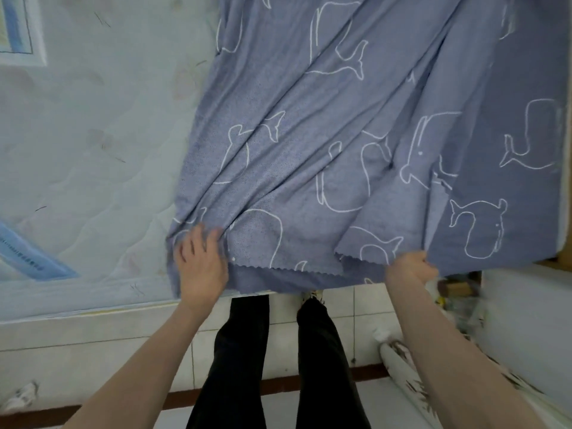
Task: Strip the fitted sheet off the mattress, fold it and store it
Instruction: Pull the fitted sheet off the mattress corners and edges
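Both hands' fingers clutch the fitted sheet (340, 134) edge; its folds run away across the mattress (93, 134).

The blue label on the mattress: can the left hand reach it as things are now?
Probably yes. The label lies bare on the mattress, nothing between it and the left hand; but that hand grips the sheet and must let go first.

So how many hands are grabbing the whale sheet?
2. The left hand grips the sheet at its bunched near-left edge; the right hand grips the near edge further right.
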